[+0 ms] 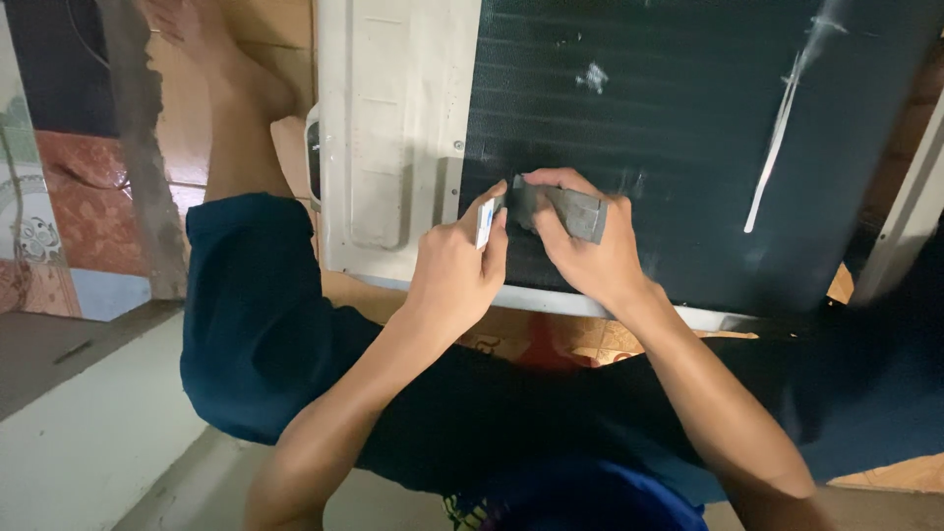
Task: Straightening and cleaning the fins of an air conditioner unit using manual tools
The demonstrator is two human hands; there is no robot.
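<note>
A white air-conditioner casing (393,138) with a dark finned coil panel (708,128) lies in front of me. My left hand (454,273) pinches a small white and blue flat piece (484,222) at the coil's left edge. My right hand (590,251) grips a grey strip of tape or foam (580,211) and presses it against the dark fins. Both hands meet at the strip's left end, fingers curled around it.
My legs in dark blue shorts (265,324) frame the unit, my left foot (211,39) stretched out beside it. White scratches mark the coil (782,128). A light concrete ledge (88,433) is at the lower left, patterned floor tiles (88,206) at left.
</note>
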